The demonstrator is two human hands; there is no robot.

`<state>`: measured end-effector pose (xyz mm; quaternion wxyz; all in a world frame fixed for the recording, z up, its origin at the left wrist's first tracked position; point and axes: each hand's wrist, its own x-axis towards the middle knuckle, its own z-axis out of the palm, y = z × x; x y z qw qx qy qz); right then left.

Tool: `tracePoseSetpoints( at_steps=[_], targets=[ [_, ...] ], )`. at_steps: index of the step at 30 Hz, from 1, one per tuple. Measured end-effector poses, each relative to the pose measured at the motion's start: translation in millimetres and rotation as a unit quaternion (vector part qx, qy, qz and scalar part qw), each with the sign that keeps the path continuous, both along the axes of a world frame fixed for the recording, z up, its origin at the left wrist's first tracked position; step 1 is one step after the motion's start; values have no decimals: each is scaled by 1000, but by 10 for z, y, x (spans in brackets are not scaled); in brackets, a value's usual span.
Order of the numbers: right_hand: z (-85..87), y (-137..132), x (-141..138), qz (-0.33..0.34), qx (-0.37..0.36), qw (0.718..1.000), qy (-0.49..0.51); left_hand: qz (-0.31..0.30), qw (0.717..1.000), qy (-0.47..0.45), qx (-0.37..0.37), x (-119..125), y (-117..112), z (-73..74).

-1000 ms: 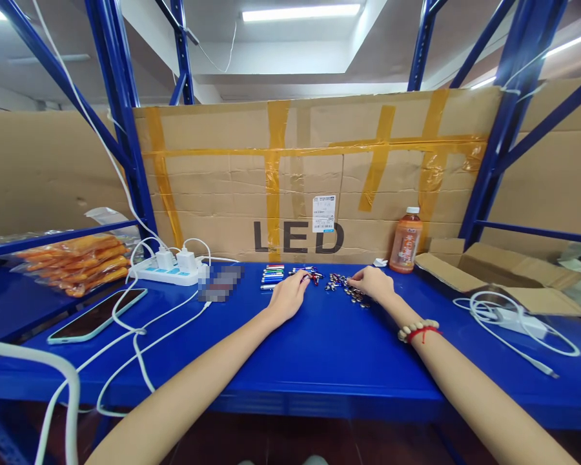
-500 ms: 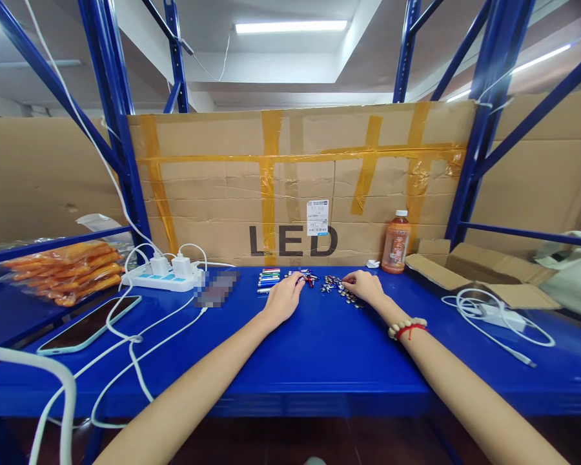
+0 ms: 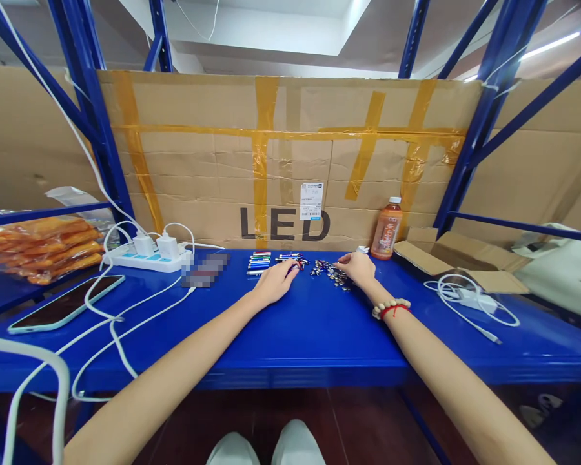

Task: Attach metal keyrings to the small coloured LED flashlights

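My left hand (image 3: 274, 282) rests low over the blue tabletop, fingers closed at a small cluster of slim shiny parts (image 3: 290, 258), some red and blue. What its fingertips hold is too small to make out. To its left, several coloured pen-like barrels (image 3: 259, 261) lie side by side in a stack of short rows. My right hand (image 3: 361, 268), with a bead bracelet and red cord at the wrist, is pinched at the edge of a scattered pile of small shiny metal pieces (image 3: 337, 276). Anything between those fingertips is hidden.
On the left are a white power strip (image 3: 148, 260) with chargers, a phone (image 3: 68, 303), loose white cables and orange packets (image 3: 43, 248). An orange drink bottle (image 3: 387, 229), open carton (image 3: 445, 258) and coiled cable (image 3: 469, 298) stand right. A cardboard sheet (image 3: 203, 187) closes the back.
The view has tipped downward, so the scene sits higher and my knees show. Both hands stay near the same parts, with only slight finger movement.
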<state>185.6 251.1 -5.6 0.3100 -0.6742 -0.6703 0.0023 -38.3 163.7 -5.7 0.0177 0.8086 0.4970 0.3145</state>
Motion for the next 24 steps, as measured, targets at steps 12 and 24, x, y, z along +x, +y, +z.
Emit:
tracePoseSetpoints(
  at_steps=[12,24],
  targets=[
    [-41,-102,-457,296,224,925,84,-6,998,58,23,-7,5,-2],
    [-8,-222,-569,356,160,921,2,12,993,112,40,-57,63,-41]
  ],
)
